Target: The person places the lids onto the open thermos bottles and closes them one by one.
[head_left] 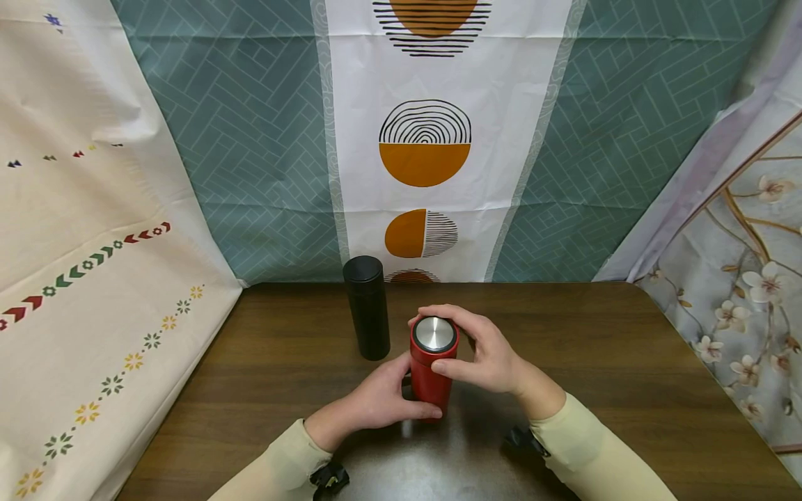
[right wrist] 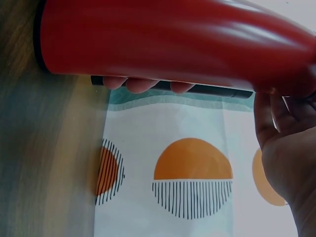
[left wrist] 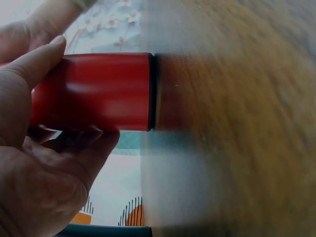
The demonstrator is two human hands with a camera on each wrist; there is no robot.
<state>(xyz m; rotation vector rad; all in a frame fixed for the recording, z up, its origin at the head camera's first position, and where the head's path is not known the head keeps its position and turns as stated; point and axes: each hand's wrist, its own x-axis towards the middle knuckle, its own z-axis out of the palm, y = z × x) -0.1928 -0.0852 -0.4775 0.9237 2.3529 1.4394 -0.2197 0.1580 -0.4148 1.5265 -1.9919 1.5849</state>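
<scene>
A red thermos flask [head_left: 431, 386] stands upright on the wooden table, its lid [head_left: 435, 334] topped with a brushed silver disc and a black ring. My left hand [head_left: 382, 394] grips the flask's body from the left, thumb across the front. In the left wrist view its fingers [left wrist: 94, 155] curl round the far side. Up at the lid, my right hand [head_left: 485, 351] holds on, thumb at the front and fingers behind. The right wrist view shows the red body [right wrist: 148, 39] large, with the right hand [right wrist: 291, 148] at its upper end.
A black flask [head_left: 368, 309] stands upright behind and left of the red one, close to my left hand. The brown table [head_left: 564, 334] ends at a green and white patterned cloth [head_left: 276, 139] behind. A cream cloth [head_left: 125, 278] hangs at left, a floral one [head_left: 739, 327] at right.
</scene>
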